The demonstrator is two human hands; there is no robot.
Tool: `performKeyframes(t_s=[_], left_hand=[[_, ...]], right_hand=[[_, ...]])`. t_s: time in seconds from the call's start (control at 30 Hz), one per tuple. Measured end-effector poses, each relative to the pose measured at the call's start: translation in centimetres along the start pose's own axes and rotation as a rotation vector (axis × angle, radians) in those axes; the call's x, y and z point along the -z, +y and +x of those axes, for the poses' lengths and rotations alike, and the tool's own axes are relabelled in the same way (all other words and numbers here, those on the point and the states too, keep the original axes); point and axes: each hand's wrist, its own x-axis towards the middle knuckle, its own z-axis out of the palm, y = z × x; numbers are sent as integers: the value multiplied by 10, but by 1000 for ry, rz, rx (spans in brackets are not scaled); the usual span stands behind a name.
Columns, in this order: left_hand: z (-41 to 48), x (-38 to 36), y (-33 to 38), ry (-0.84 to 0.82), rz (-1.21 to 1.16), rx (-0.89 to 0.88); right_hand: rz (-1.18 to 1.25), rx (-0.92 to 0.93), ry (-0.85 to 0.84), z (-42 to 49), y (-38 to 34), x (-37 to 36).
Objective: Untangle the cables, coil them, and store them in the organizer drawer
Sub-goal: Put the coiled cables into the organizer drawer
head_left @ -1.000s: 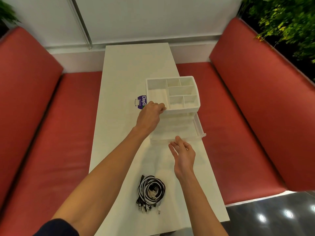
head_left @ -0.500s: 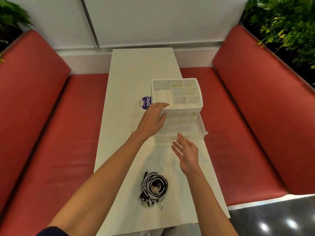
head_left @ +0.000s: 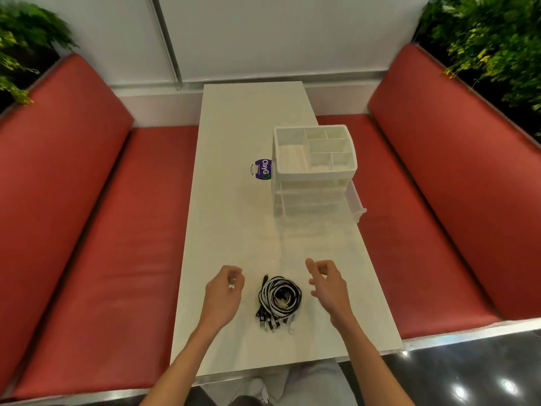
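Note:
A tangled bundle of black and white cables [head_left: 279,301] lies on the white table [head_left: 234,230] near its front edge, with plugs sticking out toward me. My left hand [head_left: 224,294] hovers just left of the bundle, fingers loosely curled and holding nothing. My right hand [head_left: 328,284] hovers just right of it, fingers spread and empty. Neither hand touches the cables. Farther back on the right stands the white organizer [head_left: 314,149] with several top compartments. Its lower drawer [head_left: 352,203] is pulled out toward me and looks empty.
A round purple sticker [head_left: 262,169] lies on the table left of the organizer. Red padded benches [head_left: 96,230] run along both sides of the narrow table. A white wall closes the far end, and green plants [head_left: 491,39] stand behind the bench backs.
Both hands have left the organizer and drawn back toward me, now flanking the cable bundle. The drawer stays pulled out. The camera view has tilted.

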Motion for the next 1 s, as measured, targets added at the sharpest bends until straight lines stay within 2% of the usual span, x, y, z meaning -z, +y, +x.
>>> performKeyframes(t_s=[0.13, 0.3, 0.43, 0.5, 0.57, 0.7, 0.8, 1.0], left_hand=[[-24, -5, -23, -103, 78, 178], [-31, -33, -30, -267, 95, 309], [-31, -59, -18, -271, 74, 313], [-30, -70, -10, -252, 55, 326], [-25, -78, -7, -255, 61, 376], [-15, -84, -10, -262, 65, 452], [-14, -79, -14, -311, -75, 448], [-25, -71, -23, -380, -177, 351]], right_hand=[[-308, 89, -20, -11, 31, -13], [-535, 98, -54, -17, 59, -46], [-684, 143, 2, -19, 80, -78], [-696, 193, 96, -25, 86, -91], [-716, 212, 106, -32, 90, -99], [-576, 172, 72, -42, 84, -99], [-354, 96, 95, -44, 89, -99], [-74, 63, -18, -54, 86, -90]])
